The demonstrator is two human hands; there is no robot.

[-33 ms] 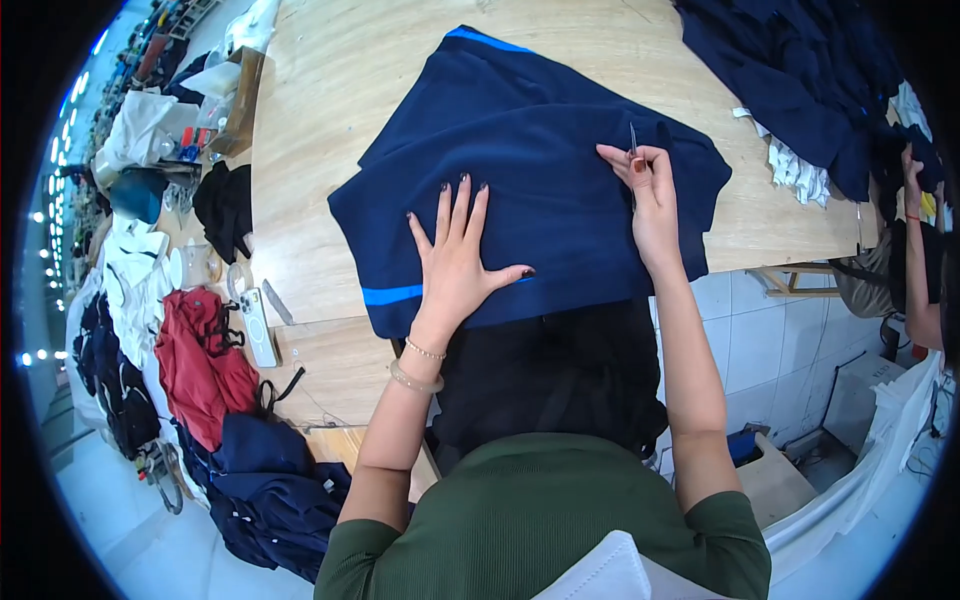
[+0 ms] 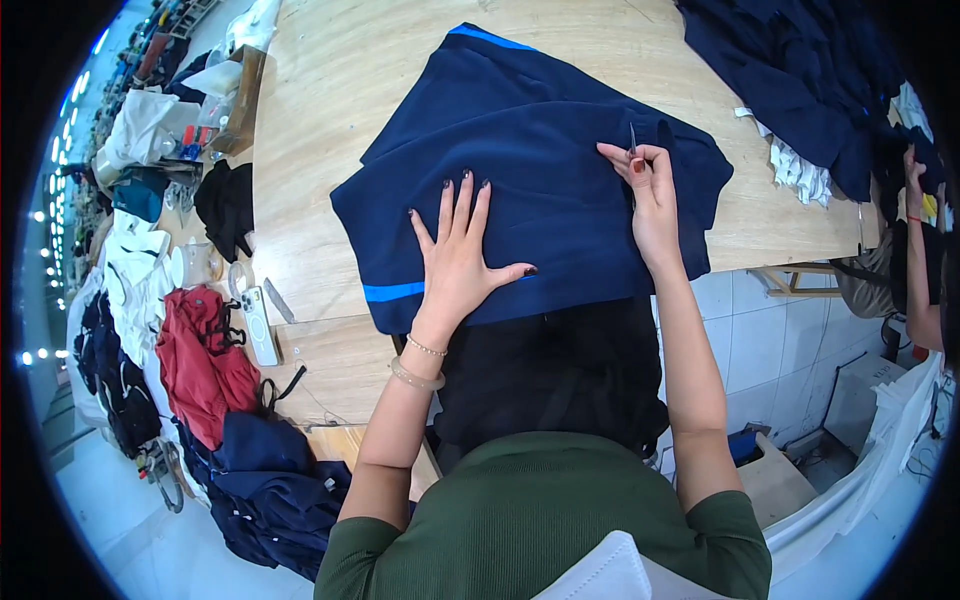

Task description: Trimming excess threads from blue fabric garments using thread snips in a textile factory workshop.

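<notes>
We see navy garment (image 2: pixel 555 205) at near edge of worktop (image 2: pixel 310 120); left hand (image 2: pixel 458 270) splayed flat atop, empty, right hand (image 2: pixel 653 205) pinching pointed tool (image 2: pixel 632 138). We judge garment soft, light, best held by corners.

Location type: garment workshop. Clock positions are taken from the centre of the view. The following features identify it. A broad wooden work table (image 2: pixel 320 100) extends across the twelve o'clock side, with a navy cloth piece (image 2: pixel 550 200) spread on it. A pile of navy cloth (image 2: pixel 790 80) lies at two o'clock; a co-worker's hand (image 2: pixel 913 172) is near it, between two and three. White cloth (image 2: pixel 135 270) is heaped at nine o'clock, dark clothes (image 2: pixel 265 500) between seven and eight. Rows of lights (image 2: pixel 38 217) at nine o'clock indicate a large hall.
</notes>
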